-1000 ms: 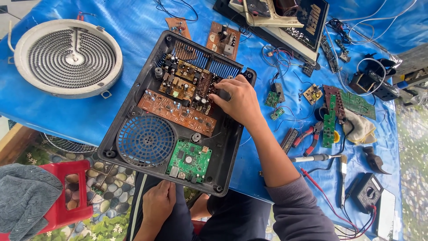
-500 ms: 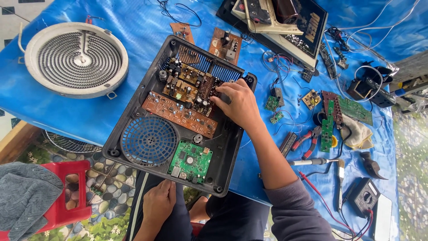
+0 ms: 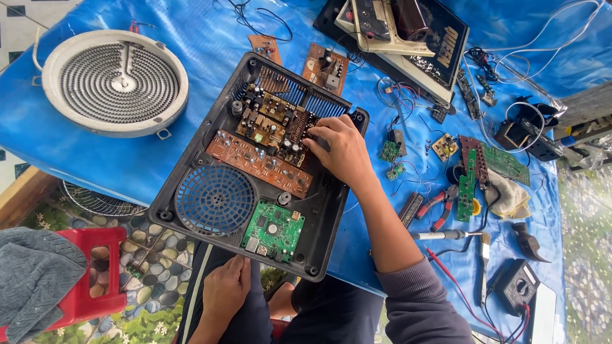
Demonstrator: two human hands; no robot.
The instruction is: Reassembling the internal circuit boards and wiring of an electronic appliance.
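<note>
An opened black appliance casing (image 3: 194, 172) lies on a blue tarp-covered table. Inside it are a brown circuit board (image 3: 261, 162), a blue round fan grille (image 3: 215, 200) and a small green board (image 3: 274, 230). My right hand (image 3: 341, 150) rests on the right part of the brown board, its fingertips pressing among the components there. It is not clear whether the fingers pinch a part. Lower down, my left hand (image 3: 226, 286) lies on my lap at the casing's near edge, fingers loosely curled, holding nothing.
A round white heating coil (image 3: 115, 81) sits at the left. Loose circuit boards (image 3: 494, 159), red-handled pliers (image 3: 437, 207), a screwdriver (image 3: 440, 236), a brush and a multimeter (image 3: 519, 285) lie at the right. Another dismantled unit (image 3: 408, 28) is at the top. A red stool (image 3: 89, 280) stands lower left.
The view has shifted slightly. My right hand stays on the brown board with small finger movement. My left hand has not moved.
</note>
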